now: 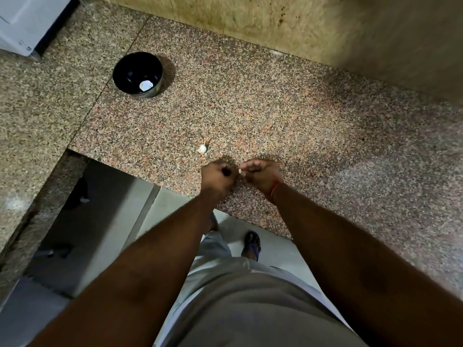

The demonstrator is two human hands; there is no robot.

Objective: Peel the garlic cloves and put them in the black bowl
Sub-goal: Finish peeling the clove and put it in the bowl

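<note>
One pale peeled clove (146, 85) sits in the black bowl (137, 74); another garlic clove (202, 149) lies on the granite counter (288, 116). Left hand (217, 174) is fisted, right hand (259, 175) pinches a white bit (241, 172); can't tell what.

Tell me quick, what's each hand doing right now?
Left hand: fingers curled, pinching the garlic clove.
Right hand: fingers curled, pinching the same clove.

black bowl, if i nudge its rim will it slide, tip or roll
The bowl sits upright on the granite counter, broad for its height, so it should slide rather than tip. It holds only one small white piece, so it is probably light and would move easily. The polished stone looks low on grip.
</note>
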